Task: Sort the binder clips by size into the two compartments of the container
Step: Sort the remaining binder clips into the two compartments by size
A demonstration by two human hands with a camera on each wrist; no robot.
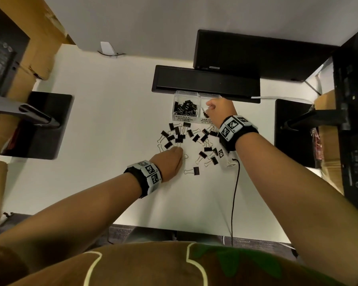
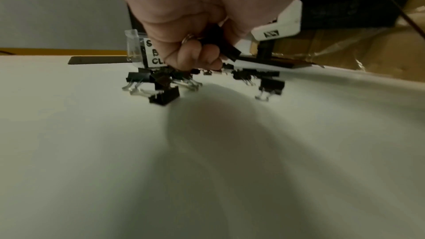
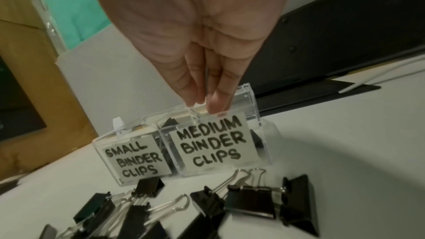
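Note:
A clear two-compartment container (image 1: pixel 198 96) (image 3: pixel 257 115) stands at the back of the white table. Its left half is labelled SMALL BINDER CLIPS and holds several black clips (image 1: pixel 184 109). Its right half is labelled MEDIUM BINDER CLIPS. My right hand (image 1: pixel 209 108) (image 3: pixel 204 101) hovers over the medium half, straight fingers pressed together on what looks like a clip's wire handle (image 1: pixel 204 111). Loose black clips (image 1: pixel 176 135) (image 3: pixel 250 203) lie scattered in front of the container. My left hand (image 1: pixel 177 151) (image 2: pixel 202 52) sits at the pile's near edge, fingers curled around a small black clip (image 2: pixel 220 43).
A long black bar (image 1: pixel 205 83) lies right behind the container. Black monitor bases stand at the left (image 1: pixel 39 124) and right (image 1: pixel 291 131). A black cable (image 1: pixel 235 193) runs down the table's right side. Cardboard boxes (image 1: pixel 35 58) flank the table.

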